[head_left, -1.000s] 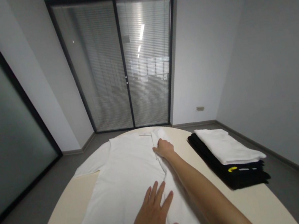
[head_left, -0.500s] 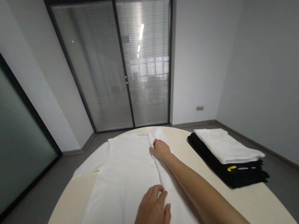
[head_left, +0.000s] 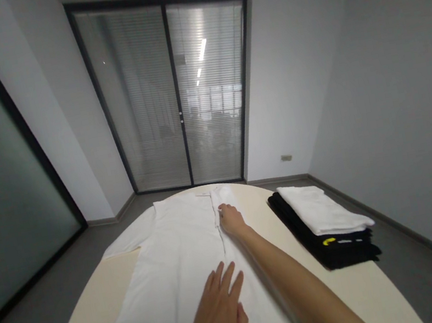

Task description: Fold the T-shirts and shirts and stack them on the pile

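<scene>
A white T-shirt [head_left: 158, 283] lies spread on the round table, one sleeve out to the left and its right side folded inward along a lengthwise edge near the middle. My left hand [head_left: 221, 308] rests flat on the shirt at the near end, fingers spread across that edge. Farther away, my right hand [head_left: 232, 220] has its fingers curled at the folded part, close to the collar, and seems to pinch a bit of the cloth. The fingertips are partly hidden.
To the right on the table [head_left: 360, 292] sits a stack of folded black garments [head_left: 344, 250] with a folded white garment [head_left: 320, 207] on top. Beyond the table are a glass door with blinds [head_left: 140, 113] and grey walls.
My left hand's fingers have straightened and spread out over the folded edge. My right hand's fingers have drawn together on the cloth near the collar. The view has shifted slightly.
</scene>
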Motion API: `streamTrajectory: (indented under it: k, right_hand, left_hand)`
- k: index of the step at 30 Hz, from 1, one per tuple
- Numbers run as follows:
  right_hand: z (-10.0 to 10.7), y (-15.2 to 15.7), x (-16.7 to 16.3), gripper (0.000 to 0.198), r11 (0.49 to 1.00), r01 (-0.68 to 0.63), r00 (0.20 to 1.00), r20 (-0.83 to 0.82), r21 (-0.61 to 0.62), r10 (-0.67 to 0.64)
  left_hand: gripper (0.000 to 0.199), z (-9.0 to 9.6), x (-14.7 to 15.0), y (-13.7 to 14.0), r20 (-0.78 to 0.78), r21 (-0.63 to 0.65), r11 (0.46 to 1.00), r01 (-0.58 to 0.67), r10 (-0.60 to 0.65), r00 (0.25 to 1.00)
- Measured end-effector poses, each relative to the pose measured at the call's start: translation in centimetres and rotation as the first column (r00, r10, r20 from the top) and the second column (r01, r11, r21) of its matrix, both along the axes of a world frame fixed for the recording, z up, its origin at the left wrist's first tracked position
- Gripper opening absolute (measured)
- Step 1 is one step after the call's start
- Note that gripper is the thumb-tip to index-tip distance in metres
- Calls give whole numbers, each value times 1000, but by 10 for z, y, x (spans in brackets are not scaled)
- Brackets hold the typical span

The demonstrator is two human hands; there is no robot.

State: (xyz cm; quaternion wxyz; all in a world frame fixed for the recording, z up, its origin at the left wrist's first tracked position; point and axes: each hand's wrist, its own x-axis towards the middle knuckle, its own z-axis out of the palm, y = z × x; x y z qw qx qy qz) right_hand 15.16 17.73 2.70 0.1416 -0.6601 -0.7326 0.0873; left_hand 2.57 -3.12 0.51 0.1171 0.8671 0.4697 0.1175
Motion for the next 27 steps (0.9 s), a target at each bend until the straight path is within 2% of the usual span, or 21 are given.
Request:
streamTrajectory:
  k: [7,12,15,21,27]
  right_hand:
    - [-24,-25,9,59,1000,-14,997,69,-10,14]
    - [-27,-31,25,62,1000,-9,997,81,9,9]
    - [-29,-36,37,63,1000,-2,996,86,-8,3]
    - [-30,-46,62,65,996,40,993,111,-78,-32]
    - [-21,-45,61,62,996,75,988,138,-47,-67]
  left_hand:
    - [66,5,7,-9,-92,-18,1000,-25,23,995]
    - [66,-6,22,-15,-41,34,999,-36,37,998]
    - [67,-9,39,-22,1,-2,999,-45,45,999]
    - [71,-2,71,-39,57,-88,995,-41,46,997]
    - [60,10,53,-31,62,-60,997,41,-37,997]
